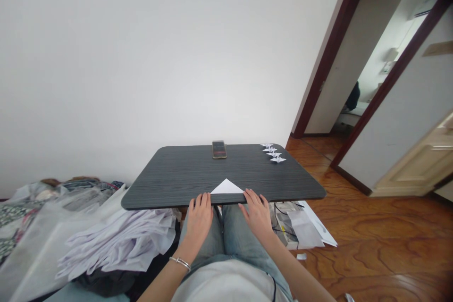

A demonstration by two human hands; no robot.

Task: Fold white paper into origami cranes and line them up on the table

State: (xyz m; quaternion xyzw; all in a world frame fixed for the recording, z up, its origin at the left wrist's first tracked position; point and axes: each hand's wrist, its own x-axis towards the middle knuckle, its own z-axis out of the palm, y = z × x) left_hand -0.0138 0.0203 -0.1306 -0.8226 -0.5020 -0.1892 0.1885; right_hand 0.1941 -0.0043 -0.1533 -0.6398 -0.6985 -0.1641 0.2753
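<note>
— Head view. Spotted the paper?
— Found the paper (227, 187) lying flat at the near edge of the counter (170, 174). Folded to a white triangle, point turned away, long side along the edge.
— And the hands?
— Saw the left hand (198, 217) palm down over that edge, fingers stretched, tips right at the triangle's left corner. Saw the right hand (257, 212) placed the same way at the right corner. Could not tell touching from just beside.
— Checked each grip?
— Found each grip open and flat, closed round nothing. Noted a bracelet (180, 262) on the left wrist.
— Noticed anything else on top?
— Saw a phone (219, 149) lying at the middle of the far edge, well apart from the triangle. Saw a row of small white cranes (273, 153) at the far right corner.
— Looked lower down?
— Found a heap (116, 240) of white paper left of the knees, below the counter's left end. Saw loose sheets (311, 231) on the wooden floor (371, 245) to the right. Made out an open doorway (375, 80) at the far right.
</note>
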